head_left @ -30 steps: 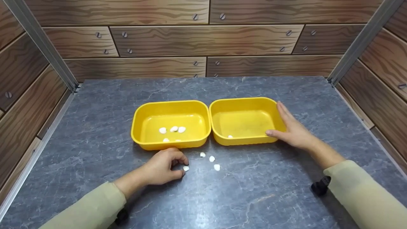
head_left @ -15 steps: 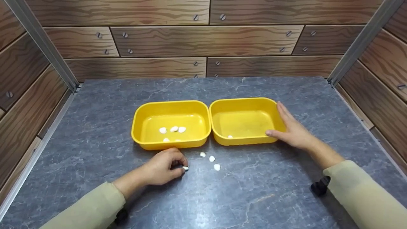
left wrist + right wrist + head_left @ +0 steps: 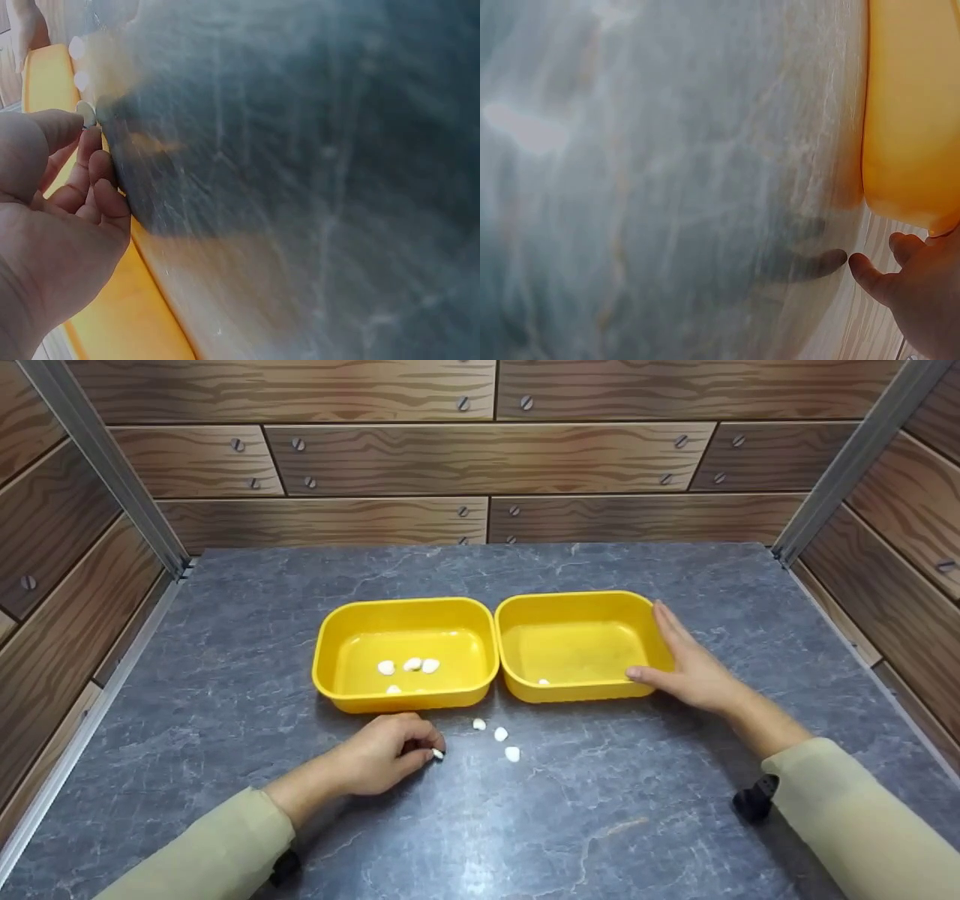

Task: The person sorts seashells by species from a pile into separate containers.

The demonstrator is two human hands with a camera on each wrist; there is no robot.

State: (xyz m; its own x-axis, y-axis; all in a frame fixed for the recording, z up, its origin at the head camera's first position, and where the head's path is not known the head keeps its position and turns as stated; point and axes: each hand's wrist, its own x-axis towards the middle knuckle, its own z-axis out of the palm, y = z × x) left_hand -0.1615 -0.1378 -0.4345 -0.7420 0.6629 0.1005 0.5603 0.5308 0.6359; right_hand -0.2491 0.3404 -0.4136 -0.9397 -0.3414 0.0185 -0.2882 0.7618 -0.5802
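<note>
Two yellow tubs stand side by side on the grey tabletop. The left tub (image 3: 324, 649) holds several small white pieces (image 3: 409, 664); the right tub (image 3: 581, 601) holds one white piece (image 3: 542, 682). My left hand (image 3: 386, 750) lies in front of the left tub and pinches a small white piece (image 3: 437, 754) between thumb and fingers; the pinch also shows in the left wrist view (image 3: 87, 114). Three more white pieces (image 3: 500, 733) lie on the table just right of it. My right hand (image 3: 694, 664) rests with straight fingers against the right tub's right side, thumb on its front rim.
Wood-pattern walls with metal corner posts (image 3: 101, 465) close in the table on three sides. A black wrist-camera mount (image 3: 754, 799) shows at my right sleeve. Bare grey tabletop (image 3: 525, 825) spreads in front of the tubs.
My left thumb and fingers have closed onto the white piece that lay by the fingertips. The right hand and both tubs have not moved.
</note>
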